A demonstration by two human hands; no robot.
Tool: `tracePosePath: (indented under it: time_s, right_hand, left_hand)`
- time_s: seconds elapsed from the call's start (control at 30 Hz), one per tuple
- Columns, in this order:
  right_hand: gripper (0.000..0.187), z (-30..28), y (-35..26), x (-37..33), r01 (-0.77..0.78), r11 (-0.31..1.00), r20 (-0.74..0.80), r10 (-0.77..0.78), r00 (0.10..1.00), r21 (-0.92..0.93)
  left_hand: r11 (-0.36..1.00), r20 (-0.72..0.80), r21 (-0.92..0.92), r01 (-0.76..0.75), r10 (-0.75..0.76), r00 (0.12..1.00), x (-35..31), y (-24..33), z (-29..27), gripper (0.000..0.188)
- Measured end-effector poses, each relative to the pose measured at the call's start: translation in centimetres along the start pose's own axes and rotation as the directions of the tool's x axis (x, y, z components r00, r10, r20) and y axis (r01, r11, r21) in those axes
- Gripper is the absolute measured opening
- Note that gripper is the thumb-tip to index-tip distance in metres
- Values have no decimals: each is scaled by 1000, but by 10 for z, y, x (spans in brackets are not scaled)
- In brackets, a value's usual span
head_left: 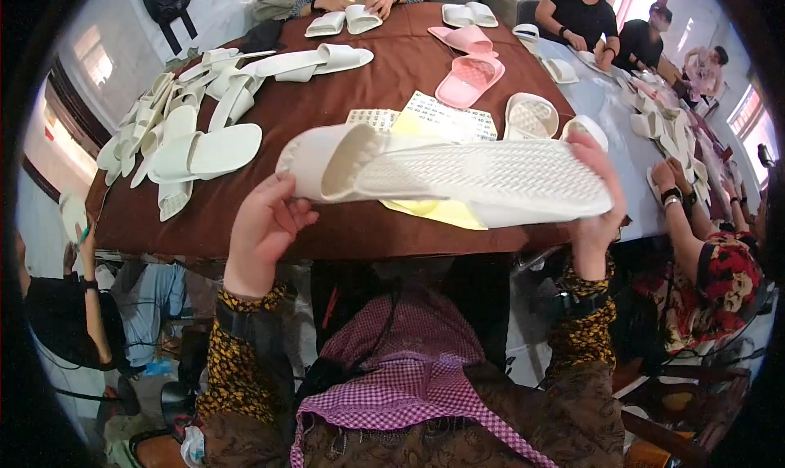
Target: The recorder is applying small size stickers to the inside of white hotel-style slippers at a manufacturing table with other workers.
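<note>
A white slide slipper (482,174) is held up level in front of me, its textured footbed facing me and the strap end to the left. At the strap end, my left hand (270,223) pinches the lower edge, thumb up and the other fingers loosely curled. Around the heel end, my right hand (598,194) is closed, with some fingers hidden behind the sole. Below and behind the slipper lie a yellow sheet (446,212) and a white sheet of small printed labels (450,118), both partly covered. Another white slipper (531,116) rests just beyond my right hand.
A brown cloth (343,104) covers the table. Many white slippers (200,153) are heaped at the left. Pink slippers (470,80) lie farther back. Co-workers sit around the table, one person's hands (380,6) at the far side. More slippers (687,141) cover the right-hand table.
</note>
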State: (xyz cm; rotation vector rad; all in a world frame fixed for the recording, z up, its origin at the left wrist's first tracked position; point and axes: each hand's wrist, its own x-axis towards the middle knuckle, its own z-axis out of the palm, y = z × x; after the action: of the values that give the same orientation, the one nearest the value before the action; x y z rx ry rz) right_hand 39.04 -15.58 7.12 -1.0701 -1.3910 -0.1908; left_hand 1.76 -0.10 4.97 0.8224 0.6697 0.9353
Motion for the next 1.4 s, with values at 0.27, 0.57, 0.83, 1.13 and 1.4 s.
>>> tracePosePath:
  time_s: [0.27,0.57,0.83,1.13,1.4]
  right_hand:
    - [23,-48,8,0,-127,927,-268,230,936,353]
    - [24,-43,3,3,-356,807,-141,468,873,472]
    - [25,6,0,17,-472,723,17,538,843,504]
    - [27,81,-25,53,-444,796,222,385,896,412]
    - [27,107,-19,48,-549,728,473,344,811,412]
  left_hand:
    - [952,-32,296,-73,86,996,34,25,7,18]
    - [857,-14,513,-38,53,998,73,28,18,21]
    - [571,119,753,-327,370,921,66,11,26,31]
    - [853,374,490,-181,-18,927,-50,-17,73,38]
    - [949,-105,162,-272,291,951,-62,-21,-11,36]
